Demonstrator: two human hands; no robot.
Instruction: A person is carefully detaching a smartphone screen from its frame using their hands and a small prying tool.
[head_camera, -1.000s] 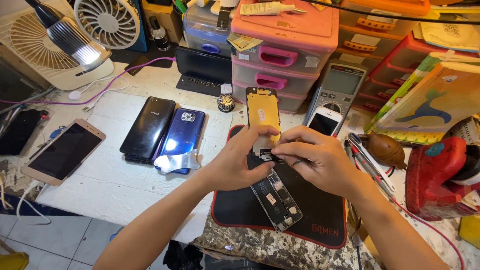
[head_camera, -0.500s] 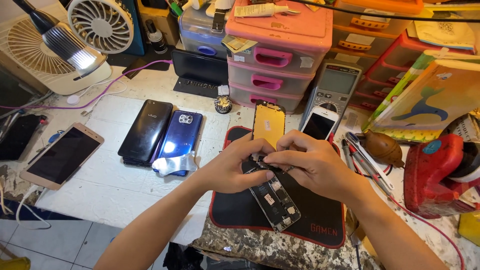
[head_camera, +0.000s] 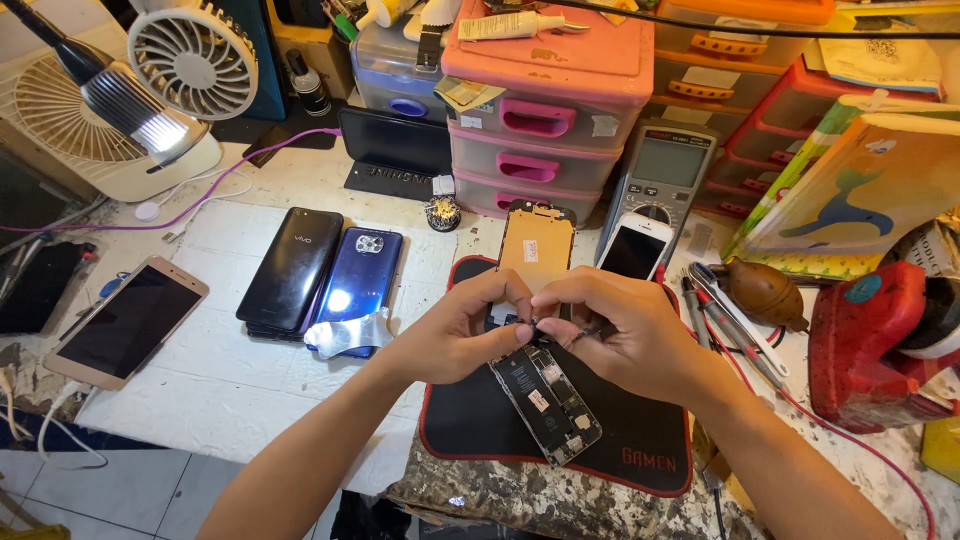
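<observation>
The left hand (head_camera: 462, 335) and right hand (head_camera: 622, 335) meet fingertip to fingertip, pinching at the top end of the opened phone body (head_camera: 546, 402), which lies just below them on the black mat (head_camera: 640, 455). Its lifted screen panel (head_camera: 536, 248) stands beyond the fingers. Compared with earlier, the hands sit slightly lower. The body's long axis runs diagonally, its far end toward the lower right.

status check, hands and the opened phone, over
Left hand and right hand pinch together at the top of the open phone body. Detached screen stands tilted behind. Black mat underneath; fingertips hide the join.
</observation>
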